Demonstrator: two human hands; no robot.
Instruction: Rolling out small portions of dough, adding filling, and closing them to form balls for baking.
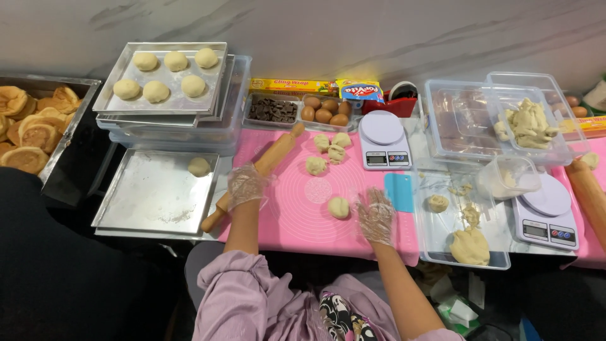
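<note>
Both my hands wear thin clear plastic gloves. My left hand [245, 185] rests curled on the pink silicone mat [297, 218], beside the wooden rolling pin [265, 167]; whether it touches the pin is unclear. My right hand [376, 216] lies open, fingers spread, on the mat. A round dough ball [339, 207] sits just left of it, untouched. Several more dough pieces [331, 148] lie farther back on the mat. One dough ball [199, 167] sits on the low metal tray [151, 199] at my left.
A stack of trays [165, 95] carries several dough balls. Baked buns [25, 132] fill a pan at far left. A white kitchen scale [382, 140], eggs [325, 111], chocolate chunks [273, 110], a blue scraper [399, 192], dough in clear tubs [529, 123] and a second scale [546, 215] crowd the table.
</note>
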